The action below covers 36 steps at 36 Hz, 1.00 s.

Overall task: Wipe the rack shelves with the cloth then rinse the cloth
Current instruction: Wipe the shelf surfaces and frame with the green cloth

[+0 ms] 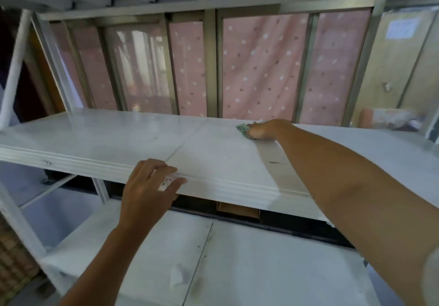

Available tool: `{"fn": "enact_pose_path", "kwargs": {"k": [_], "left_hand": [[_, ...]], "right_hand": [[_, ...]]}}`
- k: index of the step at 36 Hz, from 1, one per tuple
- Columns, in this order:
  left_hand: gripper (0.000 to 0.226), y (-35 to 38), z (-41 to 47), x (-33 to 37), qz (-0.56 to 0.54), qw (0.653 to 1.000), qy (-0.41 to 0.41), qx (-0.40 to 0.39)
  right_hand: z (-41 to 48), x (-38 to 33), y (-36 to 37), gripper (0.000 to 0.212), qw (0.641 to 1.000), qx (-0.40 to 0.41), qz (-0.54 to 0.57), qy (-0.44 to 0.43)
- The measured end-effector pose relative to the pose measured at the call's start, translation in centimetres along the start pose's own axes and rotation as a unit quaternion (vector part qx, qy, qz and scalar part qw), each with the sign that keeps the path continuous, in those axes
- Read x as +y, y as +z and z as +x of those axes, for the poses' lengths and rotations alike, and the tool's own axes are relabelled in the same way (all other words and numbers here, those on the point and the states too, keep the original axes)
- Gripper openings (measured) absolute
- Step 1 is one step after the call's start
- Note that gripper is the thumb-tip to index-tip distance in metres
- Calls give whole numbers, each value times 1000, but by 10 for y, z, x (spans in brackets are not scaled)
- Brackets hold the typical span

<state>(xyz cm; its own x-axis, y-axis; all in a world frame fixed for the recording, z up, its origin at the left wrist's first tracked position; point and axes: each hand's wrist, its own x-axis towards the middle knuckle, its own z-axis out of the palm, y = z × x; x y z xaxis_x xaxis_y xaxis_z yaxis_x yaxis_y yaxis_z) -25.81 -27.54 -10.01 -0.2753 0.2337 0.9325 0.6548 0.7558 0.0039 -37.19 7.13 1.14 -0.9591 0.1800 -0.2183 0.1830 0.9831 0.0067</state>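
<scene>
A white rack fills the view, with an upper shelf (pixel 114 137) at chest height and a lower shelf (pixel 261 258) beneath it. My right hand (pixel 268 130) reaches to the back of the upper shelf and presses a small green cloth (pixel 243 130) flat on the surface; only the cloth's left edge shows past my fingers. My left hand (pixel 149 191) rests at the front lip of the upper shelf with its fingers spread, holding nothing. A faint wiped streak runs from the cloth toward the front edge.
Behind the rack is a window with metal frames (pixel 211 63) and a pink dotted curtain (pixel 261 68). White rack posts (pixel 14 68) stand at the left. A wrapped bundle (pixel 389 118) lies at the shelf's far right. A cardboard box (pixel 237 209) sits below the upper shelf.
</scene>
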Motion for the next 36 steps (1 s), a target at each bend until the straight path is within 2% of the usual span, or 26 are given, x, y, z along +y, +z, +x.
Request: {"fn": "enact_pose_path", "kwargs": {"k": [4,9,13,16,20,24,30,36], "left_hand": [[36,-9,-5,-37,-18,1000,-12,-16],[39,-3,-10,-52,-49,998,-35,-3],[35,3,-10,-58,-60,998,-29,-1],[33,6,-12,-60,-82,994,-64,-15],[33,11,-13,-61,-110,993,-52,0],[39,12,-12,-62,-138,989,-57,2],[36,11,-10,-65,-159,987,-22,16],[39,14,-11,-64,-160,986,-48,20]], "right_hand": [[-5,-69,0,71,998,6,-16,-56],[-24,-145,11,64,992,23,6,-126],[-60,-162,22,60,986,8,32,-163],[-103,-171,33,52,975,11,44,-217],[-143,-172,49,55,962,18,36,-271],[-156,-166,52,54,962,18,9,-274],[-168,-153,53,52,966,10,72,-250],[-186,-109,53,47,982,28,84,-168]]}}
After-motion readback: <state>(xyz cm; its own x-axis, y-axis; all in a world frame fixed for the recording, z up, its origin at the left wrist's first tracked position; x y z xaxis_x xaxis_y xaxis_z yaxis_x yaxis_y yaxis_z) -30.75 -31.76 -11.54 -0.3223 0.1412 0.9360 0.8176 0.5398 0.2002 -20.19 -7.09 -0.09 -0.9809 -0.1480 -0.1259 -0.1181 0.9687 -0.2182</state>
